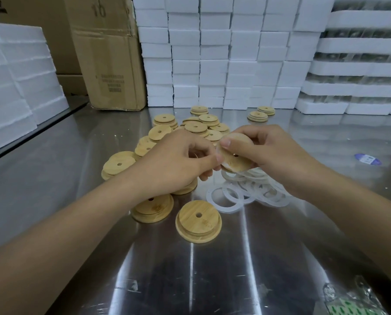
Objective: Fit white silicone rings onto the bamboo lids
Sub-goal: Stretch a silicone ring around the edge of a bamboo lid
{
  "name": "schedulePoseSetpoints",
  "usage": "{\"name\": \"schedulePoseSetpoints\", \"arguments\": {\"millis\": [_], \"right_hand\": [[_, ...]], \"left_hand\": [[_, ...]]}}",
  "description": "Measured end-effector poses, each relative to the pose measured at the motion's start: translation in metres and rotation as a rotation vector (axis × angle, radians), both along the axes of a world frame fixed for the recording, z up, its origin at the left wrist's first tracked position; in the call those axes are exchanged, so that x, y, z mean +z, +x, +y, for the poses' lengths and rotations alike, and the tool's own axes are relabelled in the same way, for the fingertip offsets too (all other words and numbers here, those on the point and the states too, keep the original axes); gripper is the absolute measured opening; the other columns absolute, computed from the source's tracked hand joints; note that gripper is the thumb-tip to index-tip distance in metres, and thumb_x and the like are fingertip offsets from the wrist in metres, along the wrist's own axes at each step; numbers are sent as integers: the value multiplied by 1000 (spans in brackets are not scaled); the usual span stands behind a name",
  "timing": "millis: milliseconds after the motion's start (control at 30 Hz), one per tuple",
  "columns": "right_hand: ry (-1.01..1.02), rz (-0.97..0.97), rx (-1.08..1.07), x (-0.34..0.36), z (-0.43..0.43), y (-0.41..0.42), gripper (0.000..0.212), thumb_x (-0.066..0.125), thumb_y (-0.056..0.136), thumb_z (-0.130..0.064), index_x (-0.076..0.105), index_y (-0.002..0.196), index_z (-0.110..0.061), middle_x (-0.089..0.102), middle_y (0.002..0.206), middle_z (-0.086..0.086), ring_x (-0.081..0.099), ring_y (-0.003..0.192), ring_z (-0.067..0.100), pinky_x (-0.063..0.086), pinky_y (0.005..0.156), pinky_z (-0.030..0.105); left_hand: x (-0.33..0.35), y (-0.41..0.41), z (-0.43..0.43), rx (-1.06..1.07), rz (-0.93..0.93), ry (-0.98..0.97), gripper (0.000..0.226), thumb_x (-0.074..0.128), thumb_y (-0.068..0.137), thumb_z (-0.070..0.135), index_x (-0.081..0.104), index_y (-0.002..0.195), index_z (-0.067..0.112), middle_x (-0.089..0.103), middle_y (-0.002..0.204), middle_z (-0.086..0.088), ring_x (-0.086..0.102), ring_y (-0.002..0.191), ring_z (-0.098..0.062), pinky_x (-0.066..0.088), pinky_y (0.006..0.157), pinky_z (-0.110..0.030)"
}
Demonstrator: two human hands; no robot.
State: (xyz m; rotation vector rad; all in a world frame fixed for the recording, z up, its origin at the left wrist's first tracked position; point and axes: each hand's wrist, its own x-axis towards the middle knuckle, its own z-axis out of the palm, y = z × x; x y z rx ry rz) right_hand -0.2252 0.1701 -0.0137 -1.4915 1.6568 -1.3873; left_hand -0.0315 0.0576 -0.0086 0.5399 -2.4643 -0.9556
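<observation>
held lid (240, 147): i see it tilted between both hands, above the ring pile (258, 193).
left hand (180, 158): pinches its left edge.
right hand (266, 151): grips its right side.

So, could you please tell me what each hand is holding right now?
Left hand: fingers curled, pinching the edge of the bamboo lid.
Right hand: gripping that same lid, thumb on top.
</observation>
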Motion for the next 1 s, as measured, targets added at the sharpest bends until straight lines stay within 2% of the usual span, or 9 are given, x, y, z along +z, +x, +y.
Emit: {"name": "schedulePoseSetpoints", "arguments": {"millis": [167,300,433,533,600,700,800,900,1000], "right_hand": [[-38,6,32,9,4,8,22,72,99,-33,81,96,-13,77,88,8,69,78,14,55,67,23],[-109,-103,7,25,10,5,33,71,98,-35,79,95,-3,76,92,19,67,80,21,52,76,33],[-125,-198,11,24,11,10,35,70,99,-37,80,91,-4,79,90,14,71,79,20,55,72,27],[-134,-223,-16,19,8,13,36,71,100,-35,79,93,0,76,86,9,70,76,17,56,68,22],[-140,-257,-28,18,7,11,32,71,99,-37,80,91,-8,75,83,5,71,74,16,56,69,21],[-144,-298,-39,13,5,11,28,72,99,-39,81,90,-14,74,79,2,72,72,14,57,70,20],[-134,-297,-60,9,3,12,29,73,98,-42,82,93,-15,73,80,3,72,71,14,56,67,20],[-143,-229,-80,9,2,11,29,71,98,-47,82,91,-21,75,81,0,73,74,12,54,62,19],[-132,-78,-60,10,2,7,22,72,97,-48,81,97,-28,79,89,-5,74,80,10,55,65,20]], "left_hand": [[6,2,4,-93,44,104,27,68,104,20,78,81,12,72,67,6,65,62,-3,45,60,-9],[13,3,4,-122,95,208,29,65,104,18,75,77,13,67,67,1,60,64,-9,39,59,-23],[12,2,5,-114,115,178,36,64,105,16,70,69,19,65,65,3,55,59,-7,40,57,-17],[7,0,5,-106,169,176,30,65,105,20,74,78,10,67,65,2,58,60,-6,43,59,-12],[4,-3,7,-83,203,183,29,64,105,20,77,83,5,69,65,3,63,62,-5,45,59,-8],[1,-5,10,-49,215,179,30,67,103,27,81,83,10,74,70,-4,67,65,-9,45,58,-8],[1,-4,12,-14,245,178,27,72,100,26,81,80,11,74,69,-6,61,52,-1,41,51,-5],[2,-5,14,25,306,182,25,74,99,16,79,81,-1,69,60,2,55,43,1,38,47,-3],[2,-5,14,72,350,164,23,74,99,12,76,80,-2,65,58,8,55,44,2,37,49,-3]]}}
